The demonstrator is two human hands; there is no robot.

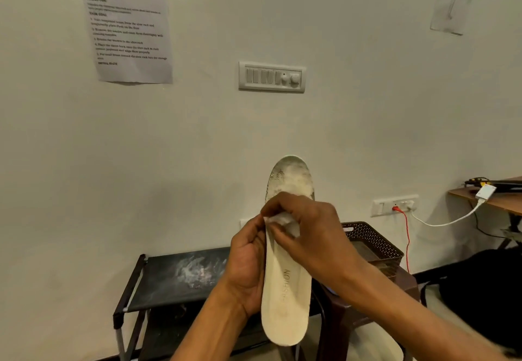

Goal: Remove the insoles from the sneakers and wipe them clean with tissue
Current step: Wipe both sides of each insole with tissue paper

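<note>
A cream insole stands upright in front of me, heel down, with printed lettering along its middle. Its toe end is grey and dirty. My left hand grips the insole's left edge from behind. My right hand presses a crumpled white tissue against the insole's middle. No sneakers are in view.
Below the hands stands a black fabric shoe rack with a white dusty smear on top. A dark perforated basket sits on a brown plastic stool to the right. A red cable hangs from a wall socket. A black bag lies at far right.
</note>
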